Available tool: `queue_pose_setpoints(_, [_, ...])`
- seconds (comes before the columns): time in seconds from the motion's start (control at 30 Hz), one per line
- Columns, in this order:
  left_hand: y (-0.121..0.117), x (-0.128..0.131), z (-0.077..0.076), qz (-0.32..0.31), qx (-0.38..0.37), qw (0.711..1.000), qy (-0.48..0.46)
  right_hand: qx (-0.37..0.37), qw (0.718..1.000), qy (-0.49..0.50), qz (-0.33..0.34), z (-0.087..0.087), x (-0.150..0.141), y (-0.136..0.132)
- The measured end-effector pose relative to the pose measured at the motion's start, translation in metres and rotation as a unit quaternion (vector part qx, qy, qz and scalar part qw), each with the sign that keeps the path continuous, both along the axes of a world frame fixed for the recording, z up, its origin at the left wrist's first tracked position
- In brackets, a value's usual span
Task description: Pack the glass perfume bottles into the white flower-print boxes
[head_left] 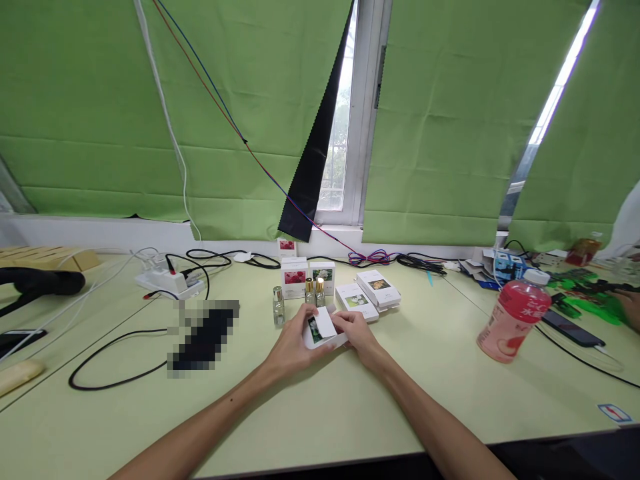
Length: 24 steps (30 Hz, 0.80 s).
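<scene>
Both of my hands hold one small white box (323, 331) with a flower picture on it, low over the pale green table (320, 407). My left hand (294, 343) wraps its left side, thumb on top. My right hand (357, 335) pinches its right end, where a white flap stands open. Just behind stand three small glass bottles with metal caps (279, 305), (309, 291), (320, 292). Two upright white boxes with flower prints (294, 277), (323, 273) stand behind the bottles. Flat white boxes (357, 300), (379, 288) lie to the right.
A pink drink bottle (514, 315) stands at the right. A power strip (167, 281) with black cables lies at the back left, a blurred dark object (204, 337) nearer. Another person's hand (631, 308) and green clutter sit at the far right. Green curtains hang behind.
</scene>
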State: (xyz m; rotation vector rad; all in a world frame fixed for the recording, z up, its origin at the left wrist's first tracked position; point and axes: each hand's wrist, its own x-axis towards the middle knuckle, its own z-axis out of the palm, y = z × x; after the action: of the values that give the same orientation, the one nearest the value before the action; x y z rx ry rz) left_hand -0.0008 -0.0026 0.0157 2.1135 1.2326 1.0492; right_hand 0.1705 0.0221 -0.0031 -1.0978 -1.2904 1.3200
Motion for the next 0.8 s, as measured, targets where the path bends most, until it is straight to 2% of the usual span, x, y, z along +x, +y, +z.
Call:
queue_pose_setpoints(0.2, [-0.0002,-0.0002,-0.0001,0.0,-0.005,1.0,-0.004,-0.001,1.0,-0.011,0.011,-0.001,0.0008,0.0014])
queue_pose_setpoints(0.47, [0.0016,0.0009,-0.0019,0.011,0.004,1.0,-0.023,0.023,1.0,0.008,-0.02,-0.0001,-0.0013,0.0025])
queue_pose_setpoints(0.63, [0.0038,0.0009,-0.0049,0.015,0.016,0.999,-0.029,0.077,0.991,0.025,-0.103,-0.0028,0.0018,0.0079])
queue_pose_setpoints(0.8, [0.0044,0.0005,-0.0076,0.012,0.012,0.999,-0.04,0.163,0.968,-0.042,-0.185,-0.0046,0.0055,0.0101])
